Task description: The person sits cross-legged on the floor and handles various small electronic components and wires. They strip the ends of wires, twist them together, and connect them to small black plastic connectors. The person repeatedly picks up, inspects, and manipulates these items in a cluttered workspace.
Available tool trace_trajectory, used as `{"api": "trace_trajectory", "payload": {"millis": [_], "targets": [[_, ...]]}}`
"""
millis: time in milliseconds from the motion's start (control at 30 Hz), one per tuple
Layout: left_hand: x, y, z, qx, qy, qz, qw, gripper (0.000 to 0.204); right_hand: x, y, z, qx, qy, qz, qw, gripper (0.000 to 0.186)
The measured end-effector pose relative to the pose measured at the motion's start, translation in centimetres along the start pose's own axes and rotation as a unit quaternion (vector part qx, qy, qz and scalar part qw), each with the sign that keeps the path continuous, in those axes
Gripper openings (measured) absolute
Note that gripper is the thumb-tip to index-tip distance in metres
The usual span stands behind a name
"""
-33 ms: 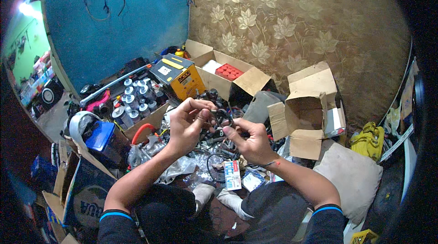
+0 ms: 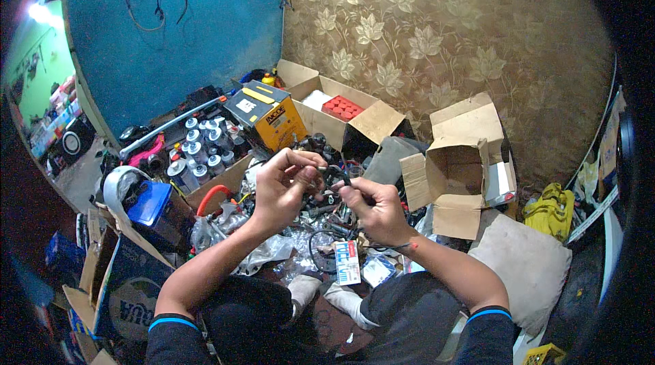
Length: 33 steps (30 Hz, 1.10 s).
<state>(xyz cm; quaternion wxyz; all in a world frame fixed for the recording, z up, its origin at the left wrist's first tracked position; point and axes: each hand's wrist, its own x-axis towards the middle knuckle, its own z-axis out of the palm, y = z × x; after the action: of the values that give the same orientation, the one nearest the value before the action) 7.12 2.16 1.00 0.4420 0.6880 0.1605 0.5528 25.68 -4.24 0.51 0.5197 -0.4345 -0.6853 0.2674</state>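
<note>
Above the clutter, my left hand [image 2: 283, 184] has fingers closed in a pinch on the pale tip of a dark cable [image 2: 336, 177]. My right hand [image 2: 375, 211] grips the same looped cable a little to the right, thumb and forefinger pressed on it. Exactly what sits between the left fingertips is small and partly hidden. Beneath both hands lie tangled small dark parts, crumpled clear plastic bags [image 2: 266, 254] and a white printed packet [image 2: 346, 263] near my socked feet.
A yellow-and-grey box [image 2: 286, 126], a carton with red items [image 2: 379, 119] and an empty-looking open carton [image 2: 460, 164] stand behind. Left are several bottles [image 2: 198, 147] and a blue container [image 2: 150, 201]. Right lie a pale cushion [image 2: 522, 263] and yellow cloth [image 2: 549, 211].
My right thumb has shifted slightly upward along the cable, and my left fingers have moved very slightly. The surrounding things stay where they were.
</note>
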Motion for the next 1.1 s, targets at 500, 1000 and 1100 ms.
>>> {"api": "trace_trajectory", "payload": {"millis": [500,1000,1100], "targets": [[-0.7,0.2,0.9,0.089,-0.082,-0.048,0.991,0.033,0.8,1.1,-1.6,-0.124,-0.042,-0.037,0.991,0.021],[-0.9,-1.5,0.9,0.335,-0.075,0.15,0.927,0.018,1.5,0.5,-3.3,-0.156,-0.049,0.035,0.986,0.023],[-0.9,-1.9,0.7,0.349,-0.057,0.169,0.92,0.016,1.5,0.6,-3.8,-0.153,-0.069,0.037,0.985,0.022]]}}
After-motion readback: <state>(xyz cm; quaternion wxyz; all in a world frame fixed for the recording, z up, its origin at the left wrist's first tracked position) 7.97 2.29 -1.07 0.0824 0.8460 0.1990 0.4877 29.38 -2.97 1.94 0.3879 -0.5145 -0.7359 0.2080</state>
